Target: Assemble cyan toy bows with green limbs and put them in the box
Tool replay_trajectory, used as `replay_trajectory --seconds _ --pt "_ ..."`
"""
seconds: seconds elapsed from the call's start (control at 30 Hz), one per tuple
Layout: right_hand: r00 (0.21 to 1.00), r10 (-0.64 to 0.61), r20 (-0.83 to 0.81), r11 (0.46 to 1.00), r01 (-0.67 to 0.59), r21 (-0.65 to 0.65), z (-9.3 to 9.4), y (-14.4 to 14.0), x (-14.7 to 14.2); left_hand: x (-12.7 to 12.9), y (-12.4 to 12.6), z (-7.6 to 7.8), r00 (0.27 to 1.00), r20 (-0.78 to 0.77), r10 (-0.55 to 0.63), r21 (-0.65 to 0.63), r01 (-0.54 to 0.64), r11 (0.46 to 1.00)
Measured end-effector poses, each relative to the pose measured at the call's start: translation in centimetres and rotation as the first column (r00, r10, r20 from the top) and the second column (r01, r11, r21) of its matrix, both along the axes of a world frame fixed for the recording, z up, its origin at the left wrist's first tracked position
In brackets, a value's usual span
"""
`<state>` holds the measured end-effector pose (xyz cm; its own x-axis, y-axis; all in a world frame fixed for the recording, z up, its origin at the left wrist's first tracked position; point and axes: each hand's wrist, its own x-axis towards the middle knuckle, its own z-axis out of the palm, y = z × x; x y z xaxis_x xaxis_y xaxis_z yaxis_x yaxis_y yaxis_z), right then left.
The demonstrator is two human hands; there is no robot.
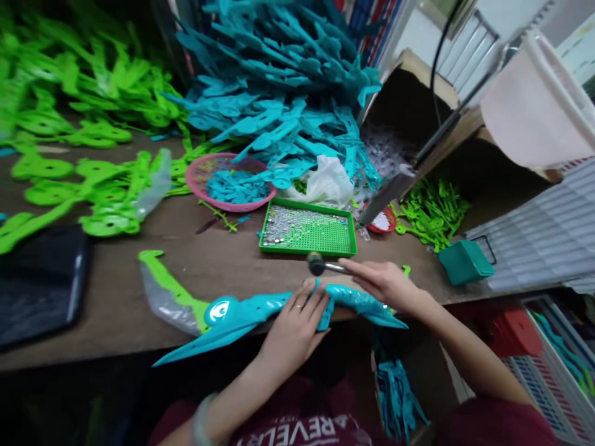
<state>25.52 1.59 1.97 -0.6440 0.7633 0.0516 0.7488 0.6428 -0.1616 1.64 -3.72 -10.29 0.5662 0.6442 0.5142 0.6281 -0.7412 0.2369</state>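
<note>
Head view, items as we find them:

1. Teal plastic blade-shaped part (260, 319): lies along the near edge of the brown worktable (223, 263), its pointed tips overhanging the edge. A round eye-like boss sits near its left end.
2. Our left hand (297, 322): fingers spread flat and pressed down on the middle of the part, pinning it.
3. Our right hand (381, 285): closed around the shaft of a small metal tool (325, 266), whose dark round head hangs just above the part near the left fingertips. We cannot tell whether the head touches the plastic.
4. Green tray (307, 230): just beyond the hands, holding a spread of small silvery fasteners, too blurred to name further.
5. Pink bowl (230, 183): left of the tray, filled with small teal pieces.
6. Heaps of teal parts (283, 80) and green parts (83, 93): at the back of the table.
7. Green part in a clear bag (171, 291): beside the teal piece's left end.

Handling note, as we judge it: we keep the left palm firm so the part cannot rock on the table edge, hold the fingertips clear of the tool head, and bring the tool down square, not slanted.
</note>
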Motion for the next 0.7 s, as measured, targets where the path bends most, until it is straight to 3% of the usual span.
replay_trajectory --seconds 0.07,0.1,0.23,0.37,0.47,0.57,0.7 --pt "0.984 -0.092 0.152 0.984 0.066 0.165 -1.0 1.0 4.7 0.2 0.5 0.9 1.000 0.001 -0.017 -0.016 0.017 1.000" --pt "0.970 -0.118 0.212 0.980 0.080 0.183 -1.7 1.7 6.7 0.6 0.9 1.2 1.000 0.001 -0.031 -0.026 0.031 0.999" --pt "0.957 -0.142 0.253 0.986 0.116 0.116 -3.7 4.9 11.0 2.7 3.2 1.9 0.997 -0.022 -0.073 -0.093 0.071 0.993" --pt "0.965 -0.145 0.219 0.989 0.140 0.039 -2.6 9.3 12.2 3.7 4.7 1.8 0.999 -0.033 -0.035 -0.190 0.028 0.981" --pt "0.935 -0.294 0.199 0.956 0.286 0.068 -1.7 13.6 13.0 3.5 4.7 1.5 0.999 -0.037 0.037 -0.185 -0.043 0.982" --pt "0.881 -0.417 0.223 0.909 0.408 0.087 -2.1 17.6 13.3 3.2 4.5 1.2 0.995 -0.034 0.098 -0.168 -0.103 0.981" --pt "0.846 -0.444 0.293 0.890 0.454 0.040 -3.6 20.0 12.7 3.2 4.5 1.1 0.996 0.054 0.072 -0.204 -0.059 0.977"
